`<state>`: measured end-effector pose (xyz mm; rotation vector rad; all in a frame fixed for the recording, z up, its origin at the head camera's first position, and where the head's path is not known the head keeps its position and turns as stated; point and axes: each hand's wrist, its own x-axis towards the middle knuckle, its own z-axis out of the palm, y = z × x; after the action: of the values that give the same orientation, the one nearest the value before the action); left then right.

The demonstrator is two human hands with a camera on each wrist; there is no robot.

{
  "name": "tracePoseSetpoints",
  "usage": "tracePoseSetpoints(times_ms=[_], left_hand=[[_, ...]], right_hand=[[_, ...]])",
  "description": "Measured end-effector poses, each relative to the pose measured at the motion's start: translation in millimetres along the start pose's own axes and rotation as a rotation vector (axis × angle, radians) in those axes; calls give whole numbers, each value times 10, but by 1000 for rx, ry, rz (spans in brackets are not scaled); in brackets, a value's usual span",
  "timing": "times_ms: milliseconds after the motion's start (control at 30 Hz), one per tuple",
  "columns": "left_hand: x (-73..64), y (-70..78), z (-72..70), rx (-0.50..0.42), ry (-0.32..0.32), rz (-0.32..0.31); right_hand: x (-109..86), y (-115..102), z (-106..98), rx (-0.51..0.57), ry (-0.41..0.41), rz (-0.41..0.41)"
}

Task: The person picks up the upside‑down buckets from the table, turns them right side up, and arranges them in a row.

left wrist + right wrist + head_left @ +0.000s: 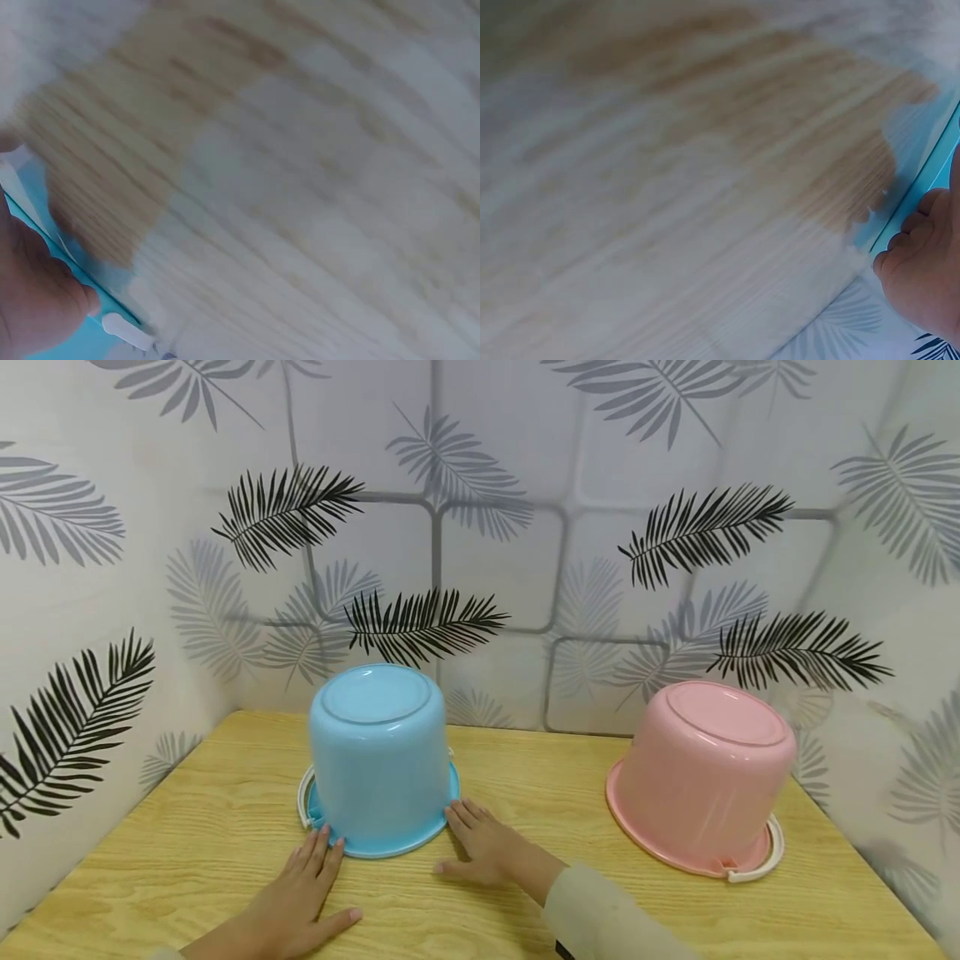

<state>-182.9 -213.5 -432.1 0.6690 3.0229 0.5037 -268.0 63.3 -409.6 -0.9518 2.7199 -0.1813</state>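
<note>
- Wall [495, 568]: leaf-patterned; stands behind the work area. No part of my work touches it.
- Table [540, 785]: wood-grained; supports both buckets. My hands work at its near side, left of centre.
- Pink bucket [705, 785]: inverted, base up and rim down, on the right part of the table. It stands well apart from both my hands. Status, in my judgement: at rest, with nothing in hand there.
- Blue bucket [378, 768]: inverted in the same manner, left of the pink bucket and directly ahead of my hands. Status, in my judgement: the inverted position is reached, and the work in hand is at its rim. Outstanding: my hands are not yet clear of it. The pictures do not show whether its position is final.
- Left hand [296, 902]: reaches the near left of the blue rim. The left wrist view confirms contact.
- Right hand [480, 852]: reaches the near right of the same rim, also in contact.
- Handles: the blue bucket's white handle [302, 799] lies at its left side; the pink bucket's white handle [777, 843] lies at its near right side. I hold neither.
- Fingers [318, 852]: extended and close together on each hand, thumbs held away. They are clamped on nothing; they only touch the blue rim.
</note>
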Motion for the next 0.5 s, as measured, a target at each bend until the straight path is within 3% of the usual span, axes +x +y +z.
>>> tracePoseSetpoints(times_ms=[200,500], left_hand=[[1,-62,-8,60,13,31],[10,-102,-43,60,-13,60]], right_hand=[[-57,12,10,-31,-6,-17],[-145,16,-8,-24,-12,-36]])
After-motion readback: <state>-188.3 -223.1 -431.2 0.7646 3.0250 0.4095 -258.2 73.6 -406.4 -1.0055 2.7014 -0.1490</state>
